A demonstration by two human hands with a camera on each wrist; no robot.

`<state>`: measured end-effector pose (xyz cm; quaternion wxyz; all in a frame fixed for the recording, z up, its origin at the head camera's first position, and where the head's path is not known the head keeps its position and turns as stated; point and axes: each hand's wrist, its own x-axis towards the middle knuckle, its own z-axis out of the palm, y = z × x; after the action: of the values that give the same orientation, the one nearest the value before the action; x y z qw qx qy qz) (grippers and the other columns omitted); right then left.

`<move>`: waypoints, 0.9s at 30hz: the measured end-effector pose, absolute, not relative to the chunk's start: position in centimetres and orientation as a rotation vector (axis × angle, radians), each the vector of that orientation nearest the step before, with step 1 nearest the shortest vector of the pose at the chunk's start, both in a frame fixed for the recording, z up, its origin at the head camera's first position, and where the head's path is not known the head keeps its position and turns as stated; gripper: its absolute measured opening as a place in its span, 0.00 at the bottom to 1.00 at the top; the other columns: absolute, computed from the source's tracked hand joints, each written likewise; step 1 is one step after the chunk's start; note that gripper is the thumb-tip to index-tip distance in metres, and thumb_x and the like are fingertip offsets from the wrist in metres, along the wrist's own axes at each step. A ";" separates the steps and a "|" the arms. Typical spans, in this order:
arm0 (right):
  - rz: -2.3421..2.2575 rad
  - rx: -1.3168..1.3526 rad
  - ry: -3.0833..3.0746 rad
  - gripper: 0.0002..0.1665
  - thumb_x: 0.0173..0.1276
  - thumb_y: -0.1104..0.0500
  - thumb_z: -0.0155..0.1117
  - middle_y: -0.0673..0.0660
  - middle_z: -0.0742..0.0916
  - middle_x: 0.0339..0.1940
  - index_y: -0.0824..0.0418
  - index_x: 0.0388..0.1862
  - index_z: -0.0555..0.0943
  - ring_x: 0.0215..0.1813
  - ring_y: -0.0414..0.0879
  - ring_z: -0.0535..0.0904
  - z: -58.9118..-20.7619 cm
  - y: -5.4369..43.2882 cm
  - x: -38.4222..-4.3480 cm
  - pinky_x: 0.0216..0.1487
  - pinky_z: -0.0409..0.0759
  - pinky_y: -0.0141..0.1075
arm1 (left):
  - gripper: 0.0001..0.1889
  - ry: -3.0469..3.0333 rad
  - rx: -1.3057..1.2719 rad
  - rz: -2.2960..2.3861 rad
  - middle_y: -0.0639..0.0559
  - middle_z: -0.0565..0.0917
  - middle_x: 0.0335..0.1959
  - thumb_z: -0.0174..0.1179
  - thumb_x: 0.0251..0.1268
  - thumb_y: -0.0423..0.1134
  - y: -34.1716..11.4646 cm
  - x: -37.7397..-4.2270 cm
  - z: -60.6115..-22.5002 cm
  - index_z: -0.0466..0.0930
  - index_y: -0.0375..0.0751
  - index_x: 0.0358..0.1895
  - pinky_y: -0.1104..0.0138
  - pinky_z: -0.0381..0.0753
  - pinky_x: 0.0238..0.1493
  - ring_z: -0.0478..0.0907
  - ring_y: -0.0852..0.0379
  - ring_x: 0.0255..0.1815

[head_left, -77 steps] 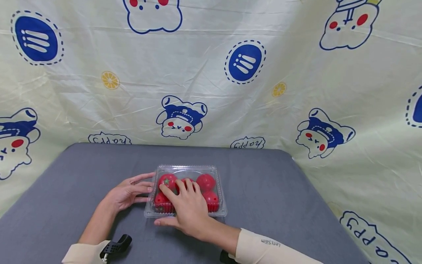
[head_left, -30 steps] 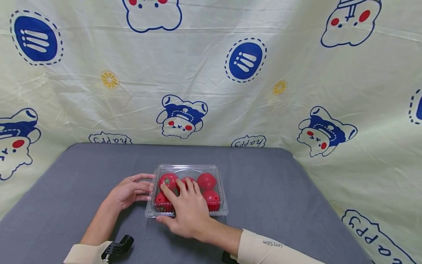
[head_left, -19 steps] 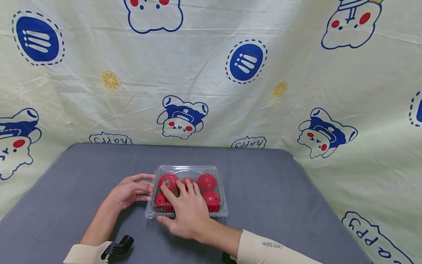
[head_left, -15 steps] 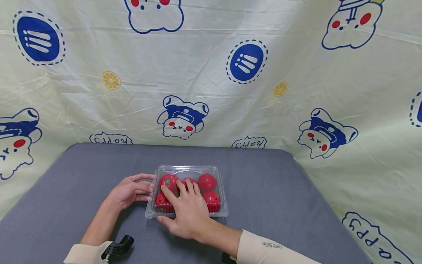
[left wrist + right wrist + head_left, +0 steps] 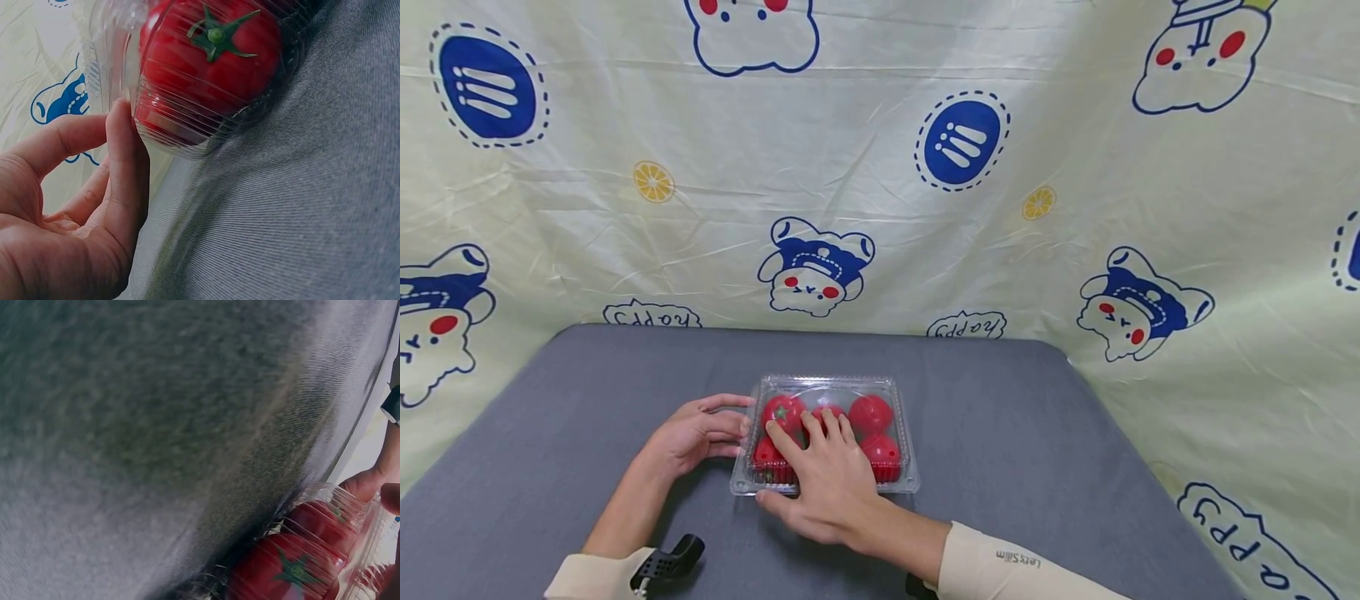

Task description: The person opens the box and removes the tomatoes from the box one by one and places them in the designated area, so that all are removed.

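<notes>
A clear plastic clamshell box (image 5: 904, 454) holding several red tomatoes (image 5: 871, 414) sits on the grey table, its lid down. My right hand (image 5: 831, 483) rests on top of the lid, fingers spread and thumb by the near rim. Under that palm some of the fruit is hidden. At the box's left side is my left hand (image 5: 688, 437), its fingertips against the rim. The left wrist view shows those fingers (image 5: 128, 162) at the lid edge, beside a tomato (image 5: 234, 56) with a green stem. Ribbed plastic covers the tomatoes (image 5: 269, 569) in the right wrist view.
The table (image 5: 1000, 433) has a grey cloth and rounded far corners. Behind it hangs a pale curtain (image 5: 880, 167) printed with cartoon bears and orange slices. A black wrist mount (image 5: 666, 562) sits beside the left sleeve.
Since the earliest frame the box and both hands appear slightly further right, a shift of a few pixels. Over the last half second nothing visibly moves.
</notes>
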<state>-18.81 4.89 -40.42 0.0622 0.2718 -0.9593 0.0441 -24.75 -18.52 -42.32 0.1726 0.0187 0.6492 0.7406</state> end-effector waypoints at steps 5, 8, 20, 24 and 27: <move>0.137 0.820 -2.888 0.49 0.62 0.25 0.54 0.56 0.72 0.75 0.34 0.81 0.58 0.78 0.58 0.62 -40.5 4.9 -18.9 0.79 0.61 0.58 | 0.23 1.834 0.061 2.104 0.54 0.88 0.31 0.62 0.68 0.32 -18.5 -24.8 -42.3 0.72 0.32 0.65 0.64 0.90 0.38 0.86 0.59 0.30; 0.119 0.818 -2.882 0.49 0.62 0.24 0.54 0.56 0.72 0.75 0.35 0.81 0.58 0.78 0.58 0.62 -40.5 4.9 -19.0 0.78 0.62 0.58 | 0.24 1.843 0.042 2.103 0.54 0.88 0.31 0.62 0.67 0.32 -18.4 -24.8 -42.3 0.72 0.32 0.65 0.64 0.90 0.37 0.86 0.59 0.30; 0.114 0.779 -2.949 0.52 0.61 0.18 0.50 0.58 0.68 0.78 0.38 0.80 0.61 0.78 0.63 0.62 -40.2 3.9 -18.9 0.76 0.63 0.63 | 0.22 1.840 0.040 2.097 0.54 0.88 0.32 0.63 0.67 0.31 -18.5 -24.6 -42.1 0.73 0.34 0.63 0.64 0.90 0.38 0.86 0.60 0.31; 0.100 0.764 -2.961 0.52 0.61 0.17 0.49 0.58 0.68 0.78 0.38 0.80 0.62 0.78 0.63 0.62 -40.3 3.6 -19.0 0.75 0.65 0.64 | 0.22 1.836 0.040 2.099 0.54 0.88 0.33 0.62 0.68 0.32 -18.5 -24.6 -42.2 0.73 0.34 0.64 0.64 0.90 0.38 0.86 0.59 0.31; 0.077 0.753 -2.959 0.52 0.60 0.17 0.48 0.58 0.69 0.77 0.37 0.80 0.62 0.77 0.62 0.62 -40.3 3.4 -19.0 0.74 0.66 0.63 | 0.22 1.829 0.036 2.102 0.54 0.88 0.32 0.62 0.68 0.32 -18.5 -24.5 -42.2 0.73 0.35 0.63 0.64 0.90 0.39 0.86 0.59 0.31</move>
<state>-18.99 3.44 -40.34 0.0434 0.2464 -0.9679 0.0252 -24.54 -18.53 -42.20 0.1765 0.0128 0.6459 0.7426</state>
